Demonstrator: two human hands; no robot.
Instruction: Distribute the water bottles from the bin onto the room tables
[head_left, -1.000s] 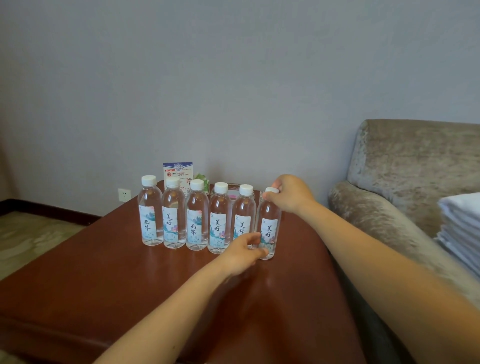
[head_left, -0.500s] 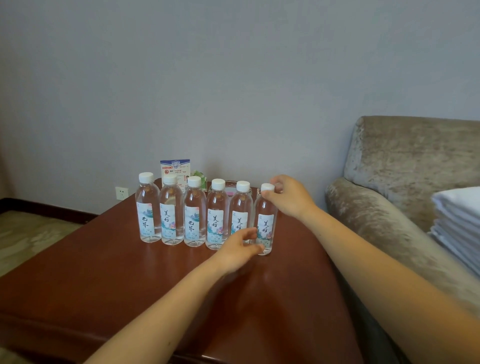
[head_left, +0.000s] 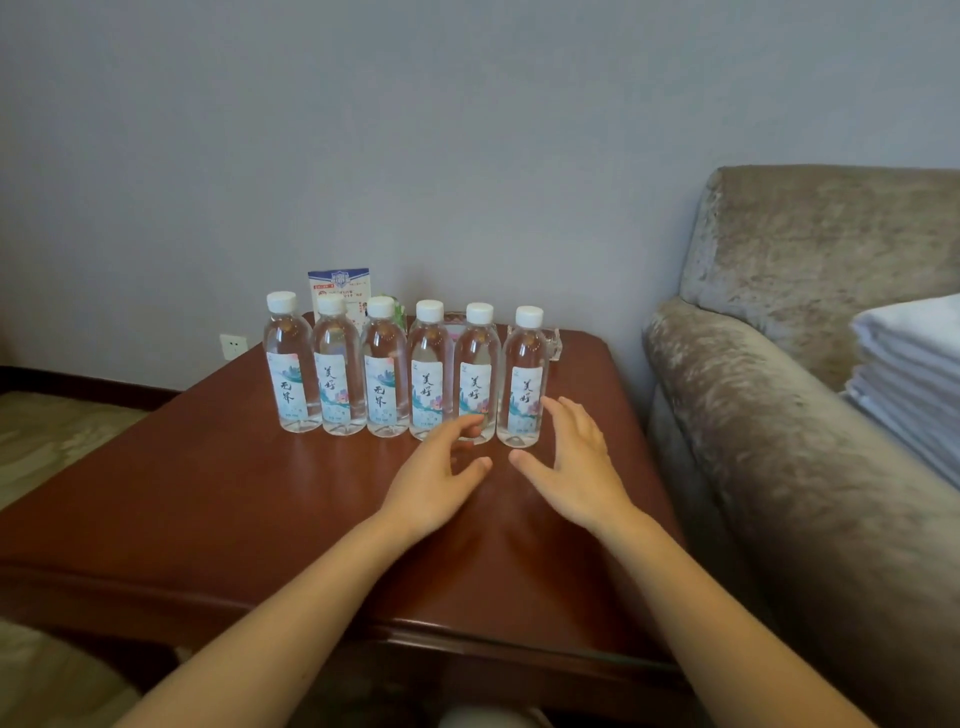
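Head view: six water bottles (head_left: 387, 379) stand upright in one tight row on the table (head_left: 208, 493), caps up, long axes vertical. Landmark = rightmost bottle (head_left: 523, 384).

Both hands sit on the near side of it, low, at about base height. The right hand (head_left: 571, 467) is just right-front of it. The left hand (head_left: 441, 473) is just left-front, with its fingertips in front of the next bottle's base. Both hands are spread, fingers loosely curved, holding nothing (contact with either bottle: can't tell).

So the landmark lies straight ahead, between the two hands; the right hand looks nearer. Judgement: this table's row looks set, and any further nudge is only a short forward reach. Bin not in view.

Surface: glossy dark-red wood. Behind the row, left of the landmark: a printed card (head_left: 340, 286) against a grey wall (head_left: 467, 130), and a socket (head_left: 232, 345) low down further left. Right of the landmark: a beige armchair (head_left: 779, 364), with folded white towels (head_left: 914, 374) beyond its arm.
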